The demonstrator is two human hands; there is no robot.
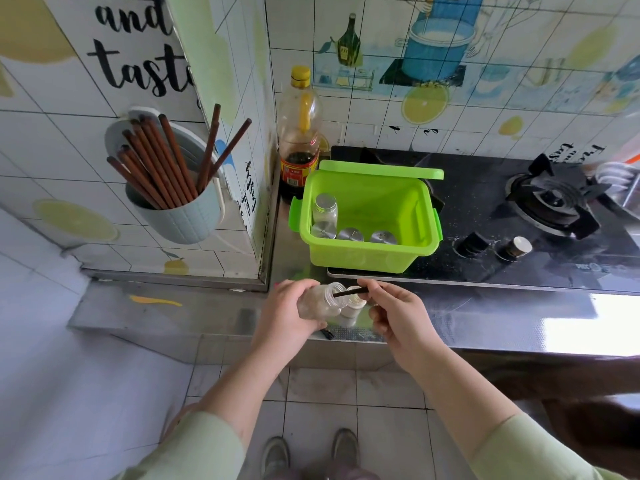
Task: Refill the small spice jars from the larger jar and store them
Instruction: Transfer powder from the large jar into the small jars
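A clear larger jar [317, 301] is held tilted in the left hand [285, 310], whose grip is clamped around its body, with the open mouth turned to the right and slightly up. A thin dark stick [349, 292] is pinched in the grip of the right hand [398, 315], and its tip is set into the mouth of that jar. Just below the mouth, 1 small open spice jar [353, 308] is seen standing on the steel bench [485, 318], partly hidden by the larger jar and the fingers; its fill level cannot be told. A small dark item [327, 334] lies on the bench edge below the left hand, too blurred to identify. Farther back, a green plastic box [367, 237] is placed with its lid [381, 169] open behind it, partly on the black gas stove [519, 209]. Inside it, 4 capped small jars [349, 233] with silver lids are gathered along the left and near walls. A dark sauce bottle [299, 140] with a yellow cap stands in the corner behind the box, and brown chopsticks [166, 161] are kept in a wall-mounted holder [180, 220] at left.
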